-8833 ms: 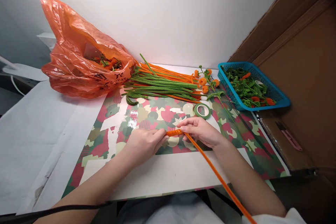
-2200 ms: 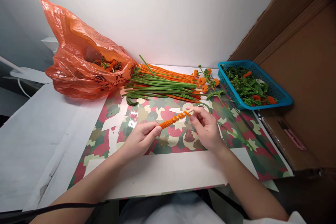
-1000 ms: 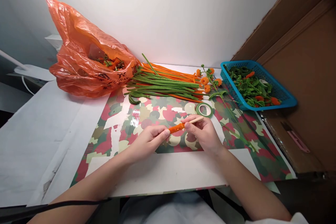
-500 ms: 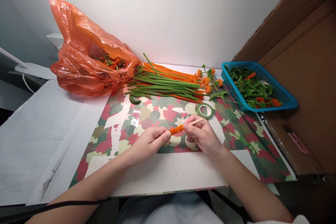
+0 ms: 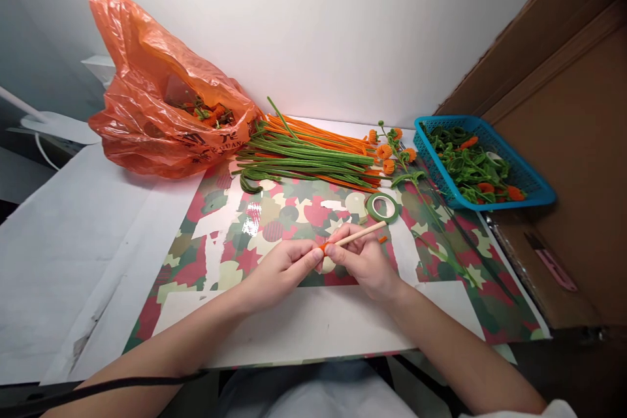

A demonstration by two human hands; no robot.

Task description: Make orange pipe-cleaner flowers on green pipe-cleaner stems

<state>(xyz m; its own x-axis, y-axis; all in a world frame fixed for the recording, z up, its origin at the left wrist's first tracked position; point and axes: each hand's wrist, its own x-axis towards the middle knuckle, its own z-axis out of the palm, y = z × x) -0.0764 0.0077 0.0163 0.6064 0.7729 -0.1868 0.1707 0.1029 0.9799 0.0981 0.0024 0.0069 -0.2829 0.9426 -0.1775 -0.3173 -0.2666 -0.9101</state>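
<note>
On the camouflage mat (image 5: 255, 219), near its front edge, left hand (image 5: 279, 268) and right hand (image 5: 362, 260) pinch an orange pipe-cleaner coil (image 5: 322, 246) on a wooden stick (image 5: 360, 233).

Orange bag (image 5: 147, 111), blue basket (image 5: 533, 186), camouflage-patterned mat (image 5: 230, 241).

Bright, even light falls from above and behind onto the white wall (image 5: 318, 19), which glows pinkish just over the counter (image 5: 73, 241), while the far left corner and the bottom right edge fall into dim shadow. A small patch of white glare shines on the glossy camouflage-patterned mat (image 5: 252, 215), the translucent orange plastic bag (image 5: 147, 104) is lit through, and the hands cast only soft, faint shadows beneath them. The picture is sharp at the centre, but the wide lens bends straight lines outward, so the brown cardboard panel (image 5: 563, 91) leans and stretches at the right edge, and the forearms at the bottom look slightly soft.
</note>
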